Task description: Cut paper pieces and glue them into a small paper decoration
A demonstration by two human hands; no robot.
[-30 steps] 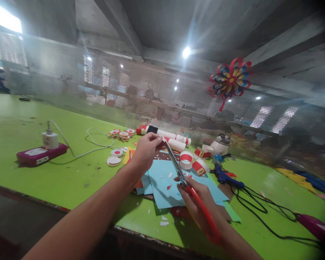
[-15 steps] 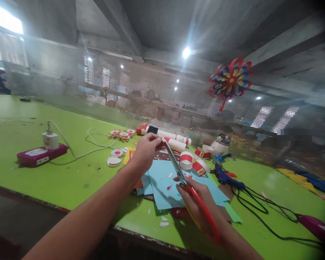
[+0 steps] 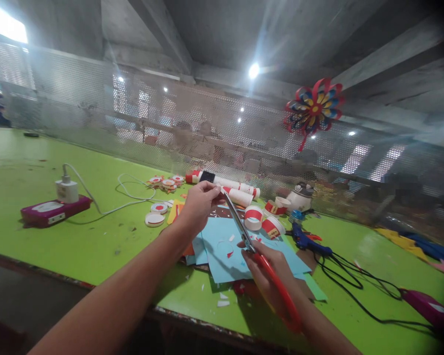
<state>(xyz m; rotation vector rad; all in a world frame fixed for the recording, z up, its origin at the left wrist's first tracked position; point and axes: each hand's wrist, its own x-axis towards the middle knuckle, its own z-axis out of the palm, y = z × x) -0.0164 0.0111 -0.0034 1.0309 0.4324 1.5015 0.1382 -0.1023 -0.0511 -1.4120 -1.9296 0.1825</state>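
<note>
"One pair of red-handled scissors (image 3: 248, 241) is held over a green table (image 3: 107, 266)."

"Which hand has it?"

"The right hand (image 3: 274, 266), grasping the handles. The blades slant away and leftward, their tips reaching the fingers of the left hand (image 3: 202, 202)."

"And what is that left hand doing?"

"Pinching, thumb against fingers, a small pale piece (image 3: 222, 189). Most of it is hidden, and I cannot tell whether the blades touch it."

"What lies underneath?"

"Light blue paper sheets (image 3: 222, 266), overlapping, sprinkled with tiny white and red scraps. Just beyond, red-and-white paper rings (image 3: 253, 218) sit near a long white tube with red bands (image 3: 237, 185)."

"Anything at the sides?"

"On the right, a blue glue gun (image 3: 304, 239) with a looping black cord (image 3: 342, 279). Well to the left, a purple power strip (image 3: 44, 212) with a white charger (image 3: 66, 191) plugged in."
</note>
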